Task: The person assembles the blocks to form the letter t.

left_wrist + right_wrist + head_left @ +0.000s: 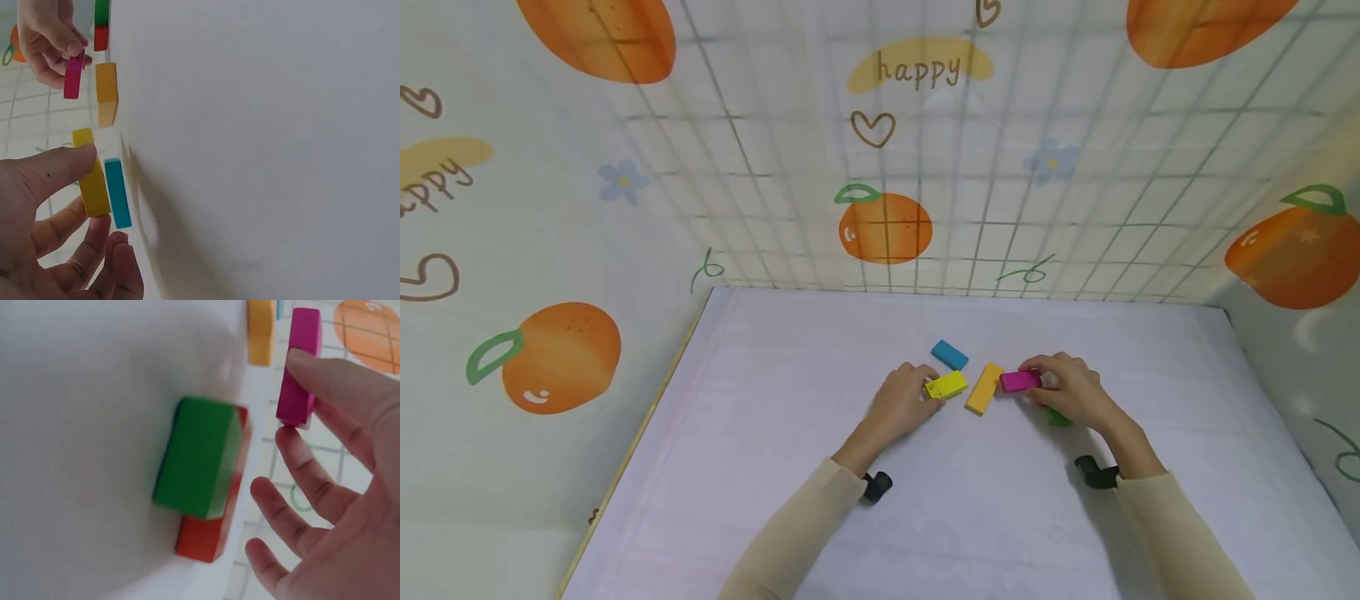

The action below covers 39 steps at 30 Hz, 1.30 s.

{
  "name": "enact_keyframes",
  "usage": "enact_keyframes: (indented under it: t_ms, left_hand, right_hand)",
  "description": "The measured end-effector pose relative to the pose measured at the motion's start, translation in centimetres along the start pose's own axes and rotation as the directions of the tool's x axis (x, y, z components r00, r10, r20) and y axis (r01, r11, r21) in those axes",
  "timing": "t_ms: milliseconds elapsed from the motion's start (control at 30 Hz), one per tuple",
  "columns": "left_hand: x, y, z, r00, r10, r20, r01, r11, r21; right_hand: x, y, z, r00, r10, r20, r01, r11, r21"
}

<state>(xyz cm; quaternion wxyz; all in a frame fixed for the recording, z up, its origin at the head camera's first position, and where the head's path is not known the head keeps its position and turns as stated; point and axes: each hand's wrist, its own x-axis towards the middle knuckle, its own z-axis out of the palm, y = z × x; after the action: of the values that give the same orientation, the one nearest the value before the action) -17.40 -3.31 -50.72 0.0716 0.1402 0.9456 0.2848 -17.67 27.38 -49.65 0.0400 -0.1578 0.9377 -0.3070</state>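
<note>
My left hand [897, 406] pinches a bright yellow block [951, 384] between thumb and fingers; in the left wrist view the thumb crosses the middle of this block [95, 195]. A magenta block [1017, 382] is held by my right hand [1075, 392], its thumb and fingertips at the block's right end. Between the two hands an orange-yellow block [983, 392] lies on the table. Just beyond the yellow block is a blue block [950, 355]. Under the right hand, a green block [199, 456] overlaps a red block [200, 539], both partly hidden from the head view.
The blocks are on a white-covered table [760, 433] with a yellowish left edge. A curtain [775, 225] printed with oranges and a grid hangs along the back, and similar cloth stands at both sides. Black wrist cameras [877, 486] sit at both cuffs.
</note>
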Motion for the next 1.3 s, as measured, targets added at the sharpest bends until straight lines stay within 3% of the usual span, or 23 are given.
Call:
enact_keyframes:
  t_ms: [333,633,933,1300]
  left_hand:
    - [-1.6,-1.1,-1.6,0.999,0.022,-0.034,-0.022,1.0,-0.01]
    - [-2.3,-2.6,-2.6,0.999,0.045,-0.028,-0.046,0.998,-0.034]
    - [-2.9,-4.6,-3.6,0.992,0.126,-0.019,-0.126,0.992,-0.013]
    - [-3.5,-6.6,-5.0,0.978,0.206,-0.017,-0.207,0.978,-0.034]
  right_hand:
    - [-0.6,-2.0,0.8,0.999,-0.026,-0.034,0.025,0.999,-0.025]
    - [-0.8,-3.6,1.9,0.997,-0.027,-0.07,0.024,0.999,-0.047]
    - [-0.8,-4.9,2.7,0.994,-0.021,-0.11,0.012,0.997,-0.075]
    - [-0.2,-6.2,4.0,0.99,-0.073,-0.119,0.065,0.996,-0.069]
